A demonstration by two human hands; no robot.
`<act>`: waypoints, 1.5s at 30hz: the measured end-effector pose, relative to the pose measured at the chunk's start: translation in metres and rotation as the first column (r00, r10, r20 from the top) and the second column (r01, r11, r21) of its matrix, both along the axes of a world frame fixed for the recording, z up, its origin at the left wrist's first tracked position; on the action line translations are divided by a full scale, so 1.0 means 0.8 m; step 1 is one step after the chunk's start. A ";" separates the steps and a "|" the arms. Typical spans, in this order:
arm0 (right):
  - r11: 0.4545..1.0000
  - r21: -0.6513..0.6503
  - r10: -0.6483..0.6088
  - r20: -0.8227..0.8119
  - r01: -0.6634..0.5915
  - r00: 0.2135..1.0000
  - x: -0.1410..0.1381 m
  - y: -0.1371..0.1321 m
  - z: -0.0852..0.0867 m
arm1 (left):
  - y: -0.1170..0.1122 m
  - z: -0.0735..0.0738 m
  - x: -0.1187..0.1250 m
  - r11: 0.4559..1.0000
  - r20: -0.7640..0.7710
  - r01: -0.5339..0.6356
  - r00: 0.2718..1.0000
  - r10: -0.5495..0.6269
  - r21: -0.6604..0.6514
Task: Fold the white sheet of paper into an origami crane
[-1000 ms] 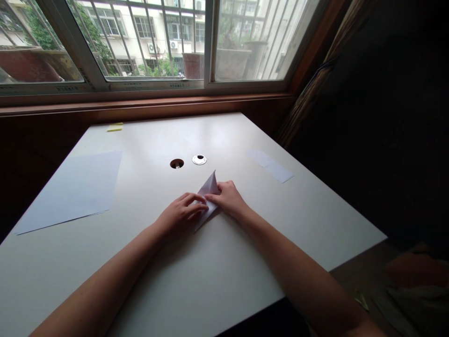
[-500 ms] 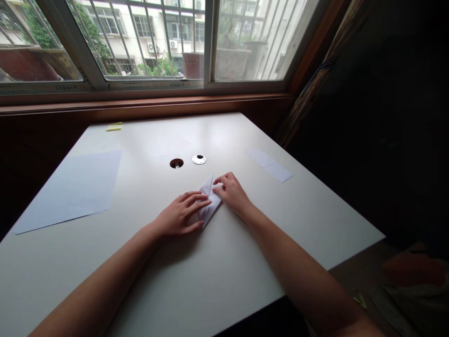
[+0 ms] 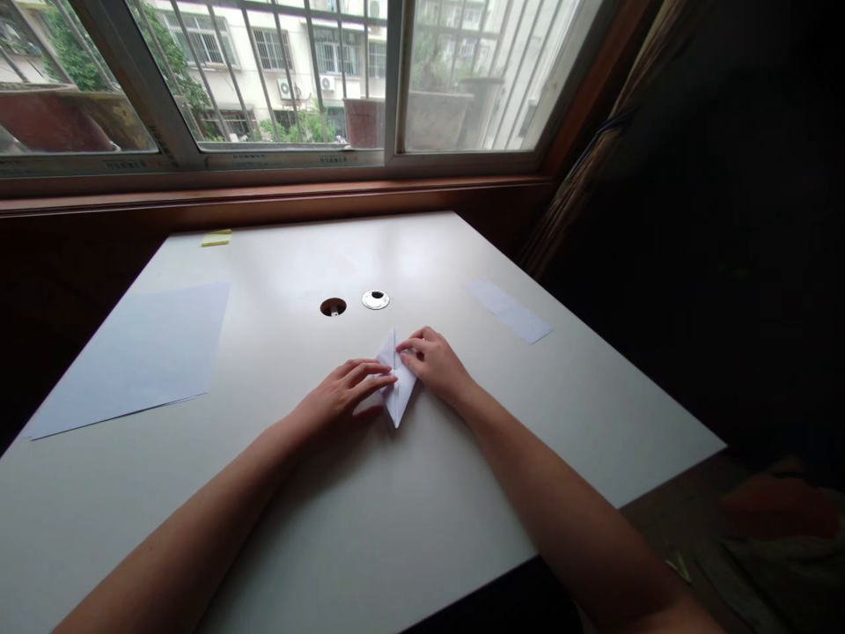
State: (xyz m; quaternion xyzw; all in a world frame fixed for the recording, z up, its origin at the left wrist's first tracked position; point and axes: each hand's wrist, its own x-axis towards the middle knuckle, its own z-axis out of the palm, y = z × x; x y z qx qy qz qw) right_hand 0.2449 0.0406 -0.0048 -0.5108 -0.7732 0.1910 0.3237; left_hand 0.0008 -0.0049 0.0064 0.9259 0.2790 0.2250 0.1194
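A small white folded paper (image 3: 401,392), shaped like a long diamond with a crease down its middle, lies between my hands on the white table. My left hand (image 3: 347,385) has its fingers across the paper's left side, with the thumb tucked low and mostly hidden, gripping that edge. On the right side, my right hand (image 3: 432,359) pinches the paper's edge between thumb and curled fingers. The fingers cover parts of both side corners. The top and bottom points of the paper show.
Large white sheets (image 3: 142,352) lie on the table's left, and a narrow paper strip (image 3: 508,310) on its right. Beyond my hands are a round cable hole (image 3: 334,307) and its metal cover (image 3: 376,300). A yellow piece (image 3: 216,238) sits at the far edge, below a barred window.
The folded paper has turned slightly, so its lower point now faces me. My left thumb has drawn in to the paper's edge, and the right fingers have shifted slightly left.
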 end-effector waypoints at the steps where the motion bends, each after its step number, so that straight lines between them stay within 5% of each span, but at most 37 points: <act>1: 1.000 -0.004 0.020 -0.002 -0.020 1.000 -0.001 -0.001 0.001 | 0.001 -0.002 0.000 1.000 0.004 -0.011 1.000 0.011 0.007; 12: 0.984 0.012 0.176 0.001 -0.176 0.984 -0.008 -0.008 0.006 | 0.016 -0.010 -0.010 0.972 0.211 -0.206 0.951 0.226 -0.109; 19: 0.961 0.016 0.276 -0.098 -0.275 0.956 -0.010 -0.014 0.012 | 0.011 -0.002 -0.010 0.850 0.321 -0.329 0.821 0.473 -0.411; 26: 0.911 0.003 0.389 -0.338 -0.412 0.857 -0.014 -0.017 0.015 | 0.009 0.008 -0.007 0.750 0.360 -0.359 0.709 0.606 -0.556; 34: 0.884 0.077 0.455 -0.361 -0.461 0.814 -0.017 -0.019 0.015 | 0.014 0.000 -0.012 0.748 0.501 -0.172 0.645 0.578 -0.641; 38: 0.902 0.123 0.427 -0.400 -0.414 0.811 -0.021 -0.023 0.021 | 0.009 0.004 -0.012 0.770 0.514 -0.141 0.669 0.537 -0.622; 45: 0.938 0.001 0.281 -0.589 -0.347 0.758 -0.025 -0.028 0.027 | -0.001 0.016 -0.016 0.838 0.558 0.016 0.752 0.350 -0.546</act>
